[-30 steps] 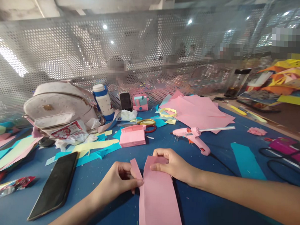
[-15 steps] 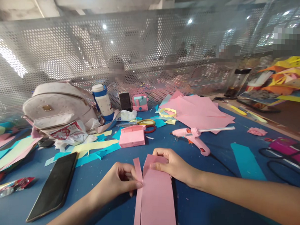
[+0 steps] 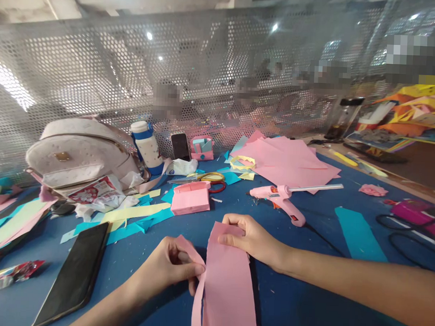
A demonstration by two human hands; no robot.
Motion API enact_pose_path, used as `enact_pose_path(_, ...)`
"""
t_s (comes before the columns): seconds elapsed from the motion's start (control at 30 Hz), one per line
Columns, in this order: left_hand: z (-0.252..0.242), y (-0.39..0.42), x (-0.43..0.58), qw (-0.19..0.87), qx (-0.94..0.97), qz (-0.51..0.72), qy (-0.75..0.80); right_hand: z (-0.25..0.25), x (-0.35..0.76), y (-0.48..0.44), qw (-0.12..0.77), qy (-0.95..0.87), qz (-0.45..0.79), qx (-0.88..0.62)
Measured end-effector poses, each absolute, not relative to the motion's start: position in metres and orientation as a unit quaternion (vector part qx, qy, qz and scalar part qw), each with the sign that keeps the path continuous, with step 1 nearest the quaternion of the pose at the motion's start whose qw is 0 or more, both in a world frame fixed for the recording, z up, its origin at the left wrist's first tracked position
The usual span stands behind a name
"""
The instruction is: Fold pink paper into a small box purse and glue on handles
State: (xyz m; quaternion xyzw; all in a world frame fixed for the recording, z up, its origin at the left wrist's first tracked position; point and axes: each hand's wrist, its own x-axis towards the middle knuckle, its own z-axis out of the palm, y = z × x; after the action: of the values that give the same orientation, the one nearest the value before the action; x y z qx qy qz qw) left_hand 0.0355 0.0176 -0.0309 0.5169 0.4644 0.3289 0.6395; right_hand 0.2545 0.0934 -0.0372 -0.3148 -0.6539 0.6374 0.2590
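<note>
A long sheet of pink paper lies in front of me, with a narrow pink paper strip along its left edge. My right hand pinches the sheet near its far end, thumb on top. The strip's far end is bent leftward between the thumb and fingers of my left hand. A gap shows between strip and sheet at the far end; lower down they lie close together. Whether they still join near the bottom edge I cannot tell. Beyond my hands sits a small pink paper box.
A pink glue gun with its cord lies right of centre. Behind are scissors and a stack of pink paper. On the left are a black phone, paper scraps and a backpack. A blue paper strip lies at right.
My left hand has pulled the strip's far end left and away from the sheet, so the gap is wider and the strip now curves. My right hand has stayed nearly in place.
</note>
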Motion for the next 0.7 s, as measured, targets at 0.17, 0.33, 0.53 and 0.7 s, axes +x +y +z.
enact_pose_path(0.17, -0.0348, 0.0194, 0.0379, 0.664, 0.493, 0.320, 0.461, -0.0380, 0.2535, 0.0950, 0.275, -0.683, 0.605, -0.303)
enact_pose_path(0.33, -0.0350, 0.0182, 0.0380, 0.665, 0.499, 0.323, 0.452, -0.0364, 0.2541, 0.0944, 0.275, -0.679, 0.610, -0.300)
enact_pose_path(0.53, -0.0318, 0.0158, 0.0368, 0.663, 0.494, 0.333, 0.454, -0.0356, 0.2539, 0.0951, 0.268, -0.667, 0.627, -0.299)
enact_pose_path(0.7, -0.0311, 0.0169, 0.0338, 0.667, 0.501, 0.321, 0.448, -0.0329, 0.2531, 0.0946, 0.256, -0.649, 0.645, -0.314)
